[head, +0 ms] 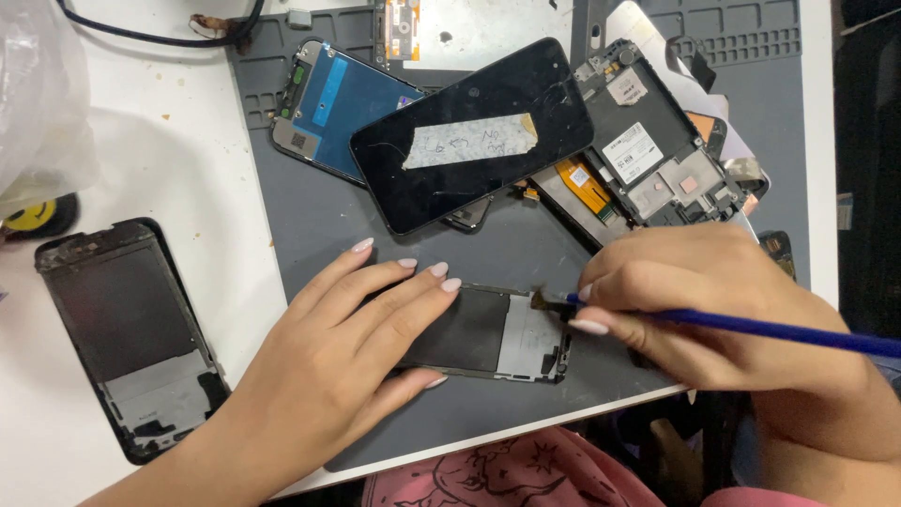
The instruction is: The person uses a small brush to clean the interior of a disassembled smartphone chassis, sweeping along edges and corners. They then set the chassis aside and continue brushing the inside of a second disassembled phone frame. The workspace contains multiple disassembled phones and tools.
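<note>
My left hand (343,352) lies flat on a phone frame (507,333) near the front edge of the grey work mat (319,216), fingers spread over its dark half. My right hand (713,300) grips a blue-handled brush (751,327). The brush's bristle tip (544,300) touches the top edge of the frame's pale grey part.
A black phone screen with a strip of tape (474,131) rests on a blue-backed display (333,103) and an open phone chassis (648,150). Another empty phone frame (127,333) lies on the white table at left. A plastic bag (38,94) and a black cable (160,36) sit at the back left.
</note>
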